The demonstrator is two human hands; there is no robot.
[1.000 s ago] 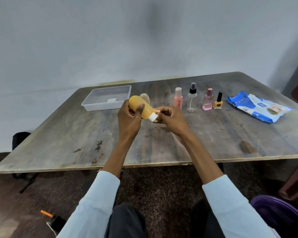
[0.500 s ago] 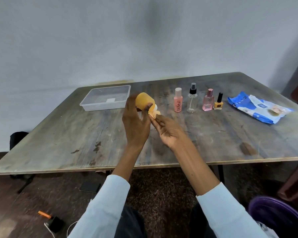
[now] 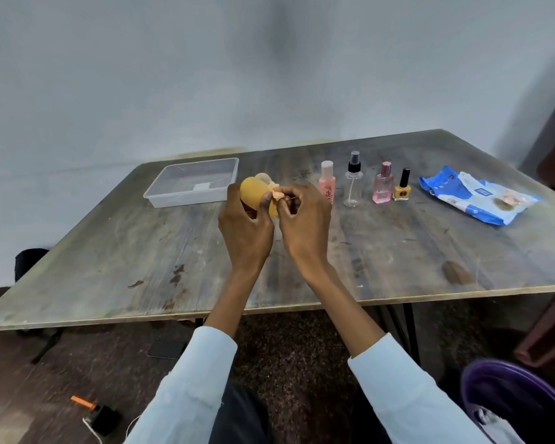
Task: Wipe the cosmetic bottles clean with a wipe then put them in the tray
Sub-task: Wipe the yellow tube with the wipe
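Observation:
My left hand (image 3: 245,230) grips a yellow-orange bottle (image 3: 253,193) above the table's middle, its base pointing away from me. My right hand (image 3: 305,224) pinches a small crumpled wipe (image 3: 277,194) against the bottle's side. A beige round thing (image 3: 263,178) peeks out just behind the bottle. Standing in a row to the right are a pink bottle (image 3: 327,184), a clear spray bottle (image 3: 353,184), a pink perfume bottle (image 3: 383,184) and a yellow nail polish (image 3: 402,187). The clear plastic tray (image 3: 193,184) sits at the back left and holds no bottles.
A blue and white wipes pack (image 3: 474,195) lies at the table's right. The worn wooden table (image 3: 398,251) has its front edge close to my arms. A purple bin (image 3: 519,395) stands on the floor at the lower right; a charger (image 3: 100,418) lies at the lower left.
The bottle has turned in my left hand from lying sideways to base pointing away. My right hand moved from the white cap onto the bottle's side with the wipe.

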